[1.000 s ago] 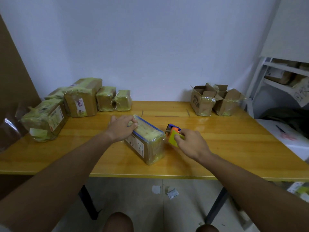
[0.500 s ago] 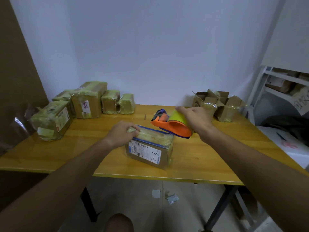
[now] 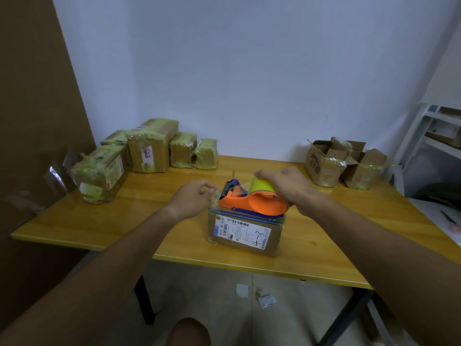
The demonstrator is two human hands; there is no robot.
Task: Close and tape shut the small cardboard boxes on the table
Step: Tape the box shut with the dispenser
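Note:
A small cardboard box (image 3: 245,233) with a white shipping label marked "4-3" sits near the front edge of the wooden table (image 3: 154,221). An orange tape dispenser (image 3: 254,202) with a yellow-green tape roll lies over the box's top. My right hand (image 3: 289,187) grips the dispenser from the right. My left hand (image 3: 193,199) pinches the free end of the tape at the box's top left corner. Two open, untaped boxes (image 3: 346,163) stand at the back right of the table.
Several taped boxes (image 3: 149,151) wrapped in yellowish tape are piled at the back left, one (image 3: 99,173) nearer the left edge. A white shelf rack (image 3: 439,136) with boxes stands at the right. Paper scraps (image 3: 257,294) lie on the floor under the table.
The box was turned so its label faces me. My right hand lifted the dispenser from the table and brought it down over the box top. My left hand moved to the tape's end.

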